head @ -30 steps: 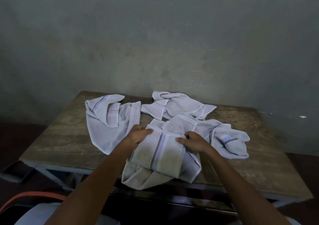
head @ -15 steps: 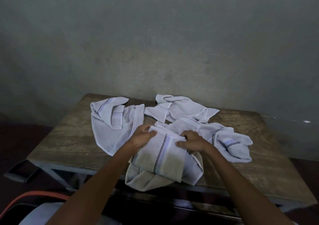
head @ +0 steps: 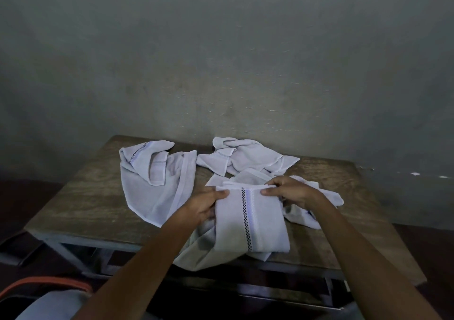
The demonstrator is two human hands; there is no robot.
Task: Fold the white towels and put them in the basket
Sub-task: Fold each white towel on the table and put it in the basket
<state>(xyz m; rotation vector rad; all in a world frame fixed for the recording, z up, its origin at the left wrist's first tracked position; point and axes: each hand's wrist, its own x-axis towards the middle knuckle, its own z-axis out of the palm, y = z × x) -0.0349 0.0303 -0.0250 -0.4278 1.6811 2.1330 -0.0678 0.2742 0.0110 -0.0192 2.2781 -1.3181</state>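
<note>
A white towel with a black checked stripe [head: 248,221] lies partly folded at the front of the wooden table [head: 81,204], its lower part drooping over the edge. My left hand [head: 205,205] grips its left top corner. My right hand [head: 291,192] pinches its right top edge. Three more white towels lie crumpled: one at the left [head: 157,177], one at the back [head: 248,157], one at the right [head: 307,217] partly under my right arm. No basket is in view.
A grey wall [head: 221,61] stands right behind the table. An orange curved rim [head: 46,283] shows at the lower left, below the table's edge. Dark floor lies on both sides.
Both hands have slid outward along the striped towel's top edge, and the fold now lies flatter and wider. The other towels have not moved.
</note>
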